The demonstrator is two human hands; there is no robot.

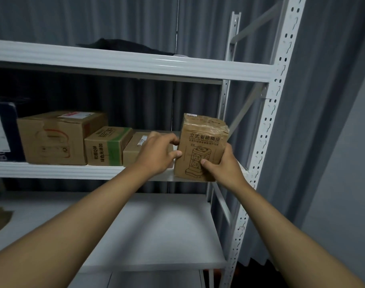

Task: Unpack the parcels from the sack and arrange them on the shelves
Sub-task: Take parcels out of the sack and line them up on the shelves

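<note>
On the middle shelf, at far left, a dark box with a white label is noted, partly cut off by the frame edge. Beside it a large carton is seen, then a carton with a green band, then a low flat carton, all standing in a row along the shelf. The left hand is placed in front of the flat carton, fingers curled, its thumb tip pressed against the left face of the tall parcel. The parcel is held upright, long axis vertical, at the right end of the shelf, its base at or just over the front edge; whether it is fully set down cannot be told. The right hand is wrapped round the parcel's lower right side, thumb across the printed front. The parcel lies between both grips; the right is judged to carry it. Remaining free shelf lies behind the parcel, so a push backward is expected. A dark item rests on the top shelf, and the lower shelf board is seen beneath
</note>
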